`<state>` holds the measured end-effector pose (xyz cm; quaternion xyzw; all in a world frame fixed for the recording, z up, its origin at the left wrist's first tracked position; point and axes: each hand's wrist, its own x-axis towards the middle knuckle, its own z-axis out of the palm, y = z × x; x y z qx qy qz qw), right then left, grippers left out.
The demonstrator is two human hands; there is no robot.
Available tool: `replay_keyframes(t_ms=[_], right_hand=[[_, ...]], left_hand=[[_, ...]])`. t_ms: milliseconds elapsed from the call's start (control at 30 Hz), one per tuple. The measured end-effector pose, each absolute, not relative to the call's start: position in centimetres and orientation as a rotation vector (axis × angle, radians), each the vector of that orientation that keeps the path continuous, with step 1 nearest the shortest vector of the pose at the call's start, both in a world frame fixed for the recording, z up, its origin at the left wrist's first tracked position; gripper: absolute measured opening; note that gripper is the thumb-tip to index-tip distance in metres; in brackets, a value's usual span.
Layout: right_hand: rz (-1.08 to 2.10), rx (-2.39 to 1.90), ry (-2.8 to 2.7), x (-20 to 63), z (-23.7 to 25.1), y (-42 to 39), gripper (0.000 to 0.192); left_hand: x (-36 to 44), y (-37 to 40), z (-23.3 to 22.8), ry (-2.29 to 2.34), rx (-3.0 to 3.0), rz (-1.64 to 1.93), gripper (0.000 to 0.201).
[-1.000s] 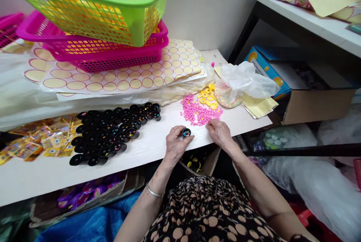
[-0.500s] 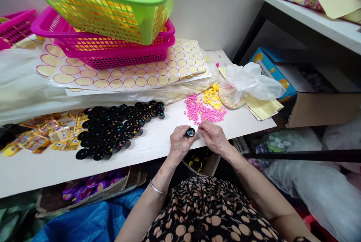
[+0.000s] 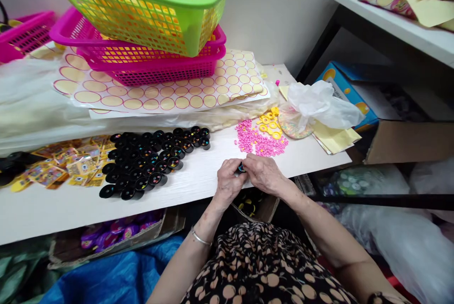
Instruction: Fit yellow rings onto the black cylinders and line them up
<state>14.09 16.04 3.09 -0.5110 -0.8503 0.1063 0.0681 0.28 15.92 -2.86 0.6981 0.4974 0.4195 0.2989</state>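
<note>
My left hand (image 3: 229, 177) is closed around a small black cup (image 3: 241, 168) at the front edge of the white table. Over the cup's mouth, my right hand (image 3: 263, 171) has its fingertips pinched together; whatever they hold, if anything, is hidden. Just beyond my hands lies a spread of small pink pieces (image 3: 262, 143). Yellow ring-shaped parts (image 3: 271, 124) lie behind them. To the left stand many similar black cups (image 3: 149, 157) in a tight group, several with coloured bits inside.
Small gold printed packets (image 3: 67, 164) lie left of the cups. A green basket (image 3: 195, 25) of yellow parts sits on a magenta basket (image 3: 159, 67), over sticker sheets (image 3: 184, 96). At right are a tied plastic bag (image 3: 319, 105), a blue box (image 3: 347, 91) and a shelf (image 3: 400, 25).
My right hand has moved left from beside the cup to over it, its fingers now covering part of the mouth. The whole view has shifted slightly.
</note>
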Motion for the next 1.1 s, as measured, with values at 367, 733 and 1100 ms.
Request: replay_keyframes(t_ms=[367, 733, 1100], right_hand=[[0.295, -1.701, -2.693, 12.6, 4.8, 16.4, 0.022], [0.285, -1.681, -2.680, 12.7, 4.6, 16.3, 0.020], [0.383, -1.563, -2.658, 13.0, 4.3, 16.9, 0.015]], left_hand=[[0.2, 16.0, -3.3, 1.276, 1.835, 1.160, 0.021], [0.3, 16.0, -3.5, 1.304, 1.846, 1.143, 0.025], [0.3, 16.1, -3.4, 1.278, 1.872, 1.154, 0.011]])
